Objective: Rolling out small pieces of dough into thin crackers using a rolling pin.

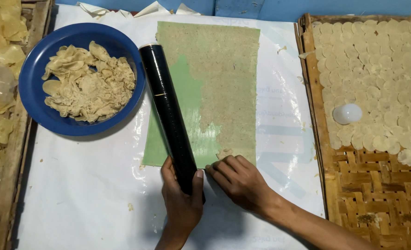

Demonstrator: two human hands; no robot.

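Stretching away beyond the fingers, a thin speckled dough sheet (224,78) covers a green mat (177,115). The glossy black roller (168,111) lies across it, its near end wrapped by the left hand (182,199). The right hand (240,180) presses flat, fingertips on the sheet's ragged edge.

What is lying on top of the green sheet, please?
A thin layer of speckled dough covers most of the green sheet. The black roller lies across it, gripped by the left hand. What lies beneath the sheet is hidden.

Dim warm overhead light; soft shadows below hands; glare streak on black roller (170,115); sharp centre, softer edges.
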